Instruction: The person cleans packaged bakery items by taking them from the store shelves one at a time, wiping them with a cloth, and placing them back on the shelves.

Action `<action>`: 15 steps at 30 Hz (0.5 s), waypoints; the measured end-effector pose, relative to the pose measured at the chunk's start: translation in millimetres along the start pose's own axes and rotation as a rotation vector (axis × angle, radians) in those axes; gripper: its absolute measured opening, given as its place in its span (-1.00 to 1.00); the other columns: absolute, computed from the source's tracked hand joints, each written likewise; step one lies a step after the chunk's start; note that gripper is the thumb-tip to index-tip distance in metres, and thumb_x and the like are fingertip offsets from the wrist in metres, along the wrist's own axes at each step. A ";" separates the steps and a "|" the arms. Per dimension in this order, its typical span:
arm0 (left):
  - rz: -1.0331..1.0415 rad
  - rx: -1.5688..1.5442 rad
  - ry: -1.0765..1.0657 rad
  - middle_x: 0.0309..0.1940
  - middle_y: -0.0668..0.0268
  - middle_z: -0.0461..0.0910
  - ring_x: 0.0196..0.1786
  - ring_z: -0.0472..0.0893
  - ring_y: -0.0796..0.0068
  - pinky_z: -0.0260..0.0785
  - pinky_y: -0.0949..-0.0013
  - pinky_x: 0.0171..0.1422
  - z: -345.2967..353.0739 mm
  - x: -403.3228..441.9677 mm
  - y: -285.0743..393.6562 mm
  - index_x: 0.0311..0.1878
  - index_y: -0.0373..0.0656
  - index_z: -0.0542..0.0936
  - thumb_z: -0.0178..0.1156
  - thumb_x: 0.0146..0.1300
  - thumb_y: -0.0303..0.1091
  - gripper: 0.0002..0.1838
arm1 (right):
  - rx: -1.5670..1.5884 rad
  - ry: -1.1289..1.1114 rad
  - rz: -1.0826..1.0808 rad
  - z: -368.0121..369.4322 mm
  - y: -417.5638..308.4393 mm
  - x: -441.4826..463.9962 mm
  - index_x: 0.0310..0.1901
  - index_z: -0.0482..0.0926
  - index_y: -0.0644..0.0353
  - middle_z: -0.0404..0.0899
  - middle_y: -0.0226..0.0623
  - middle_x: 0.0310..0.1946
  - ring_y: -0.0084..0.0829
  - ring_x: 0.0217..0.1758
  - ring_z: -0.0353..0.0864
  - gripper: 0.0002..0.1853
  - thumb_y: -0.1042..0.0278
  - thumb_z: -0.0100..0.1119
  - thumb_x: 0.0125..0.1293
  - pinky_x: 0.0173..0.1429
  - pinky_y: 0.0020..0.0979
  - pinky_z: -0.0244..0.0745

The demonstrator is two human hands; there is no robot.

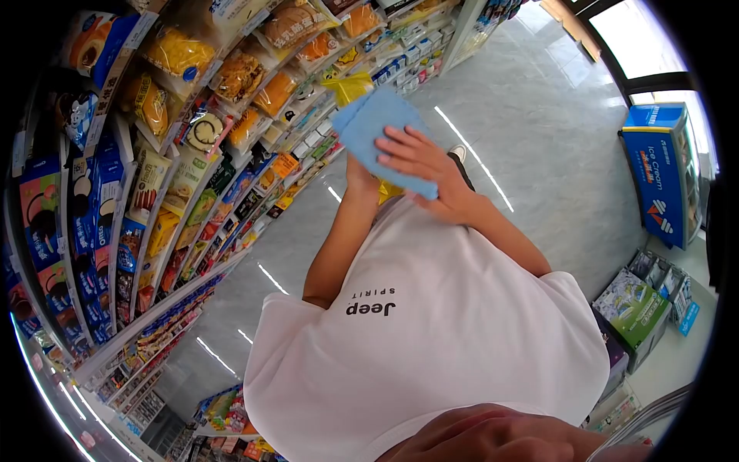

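Observation:
A light blue cloth is draped over a yellow packet in front of my chest. The packet's crimped end shows past the cloth's far edge, and another bit of yellow shows beneath it; the rest is covered. From underneath, my left hand supports the packet, its fingers mostly hidden behind the cloth. My right hand lies over the cloth with its fingers extended across it and its thumb at the near edge, keeping the cloth against the packet.
Shelves of packaged bread, biscuits and snacks rise close on my left. Grey tiled floor stretches ahead. To the right stand a blue ice cream freezer and a green box. Glass doors are at the far right.

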State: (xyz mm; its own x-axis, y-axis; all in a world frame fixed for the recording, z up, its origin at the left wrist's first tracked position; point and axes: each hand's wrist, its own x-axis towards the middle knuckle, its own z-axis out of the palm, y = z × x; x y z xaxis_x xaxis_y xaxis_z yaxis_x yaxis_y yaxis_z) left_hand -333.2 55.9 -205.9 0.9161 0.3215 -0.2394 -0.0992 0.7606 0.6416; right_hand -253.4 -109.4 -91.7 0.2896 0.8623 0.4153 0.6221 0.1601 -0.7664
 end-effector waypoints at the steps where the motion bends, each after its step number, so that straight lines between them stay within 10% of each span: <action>1: -0.021 -0.074 0.005 0.42 0.10 0.37 0.42 0.44 0.14 0.33 0.07 0.49 1.5 -0.2 -1.3 0.51 -0.10 0.26 -0.24 0.55 0.22 -0.30 | -0.104 -0.080 -0.071 -0.1 -1.2 -0.6 0.42 0.41 0.15 0.31 -0.20 0.49 -0.13 0.60 0.18 -0.44 0.17 0.02 0.43 0.63 -0.06 0.03; 7: -0.149 -0.545 -0.354 0.45 0.12 0.32 0.44 0.41 0.11 0.28 0.06 0.54 61.9 -4.1 22.6 0.54 -0.06 0.20 -0.21 0.56 0.13 -0.34 | -0.141 -0.133 -0.120 -3.8 -8.5 3.8 0.39 0.46 0.16 0.35 -0.18 0.47 -0.07 0.59 0.21 -0.45 0.29 0.11 0.36 0.65 0.02 -0.01; 15: -0.188 -0.424 -0.176 0.38 0.14 0.39 0.38 0.46 0.20 0.34 0.09 0.47 52.5 -30.5 12.3 0.51 -0.13 0.23 -0.14 0.57 0.02 -0.40 | -0.123 0.073 0.038 -4.3 0.6 26.6 0.37 0.49 0.16 0.32 -0.19 0.49 -0.09 0.64 0.10 -0.47 0.28 0.07 0.37 0.67 0.00 -0.14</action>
State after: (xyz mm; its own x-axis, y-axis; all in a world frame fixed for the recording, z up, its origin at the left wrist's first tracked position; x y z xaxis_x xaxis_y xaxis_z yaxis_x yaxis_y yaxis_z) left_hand -341.9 25.9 -152.4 0.9814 0.0840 -0.1724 -0.0414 0.9706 0.2372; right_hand -242.2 -88.4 -79.0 0.3637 0.8287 0.4253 0.6932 0.0642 -0.7179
